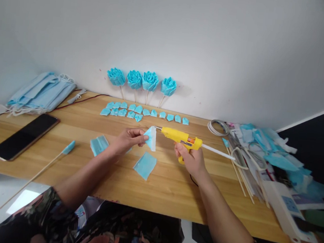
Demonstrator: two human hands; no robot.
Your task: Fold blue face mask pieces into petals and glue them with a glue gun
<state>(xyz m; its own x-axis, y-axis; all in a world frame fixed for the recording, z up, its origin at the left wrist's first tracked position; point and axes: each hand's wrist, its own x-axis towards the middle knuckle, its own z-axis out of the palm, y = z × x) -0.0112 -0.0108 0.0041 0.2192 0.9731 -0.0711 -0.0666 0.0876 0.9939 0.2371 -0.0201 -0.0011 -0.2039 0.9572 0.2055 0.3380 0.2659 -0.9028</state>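
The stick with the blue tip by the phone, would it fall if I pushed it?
The stick could tip off fairly easily, since a long part pokes out past the table edge. It's probably light, being so thin. It might roll a little, though the wider blue tip could make it wobble.

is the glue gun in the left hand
No, the right hand grips the yellow glue gun, while the left hand holds a folded blue piece.
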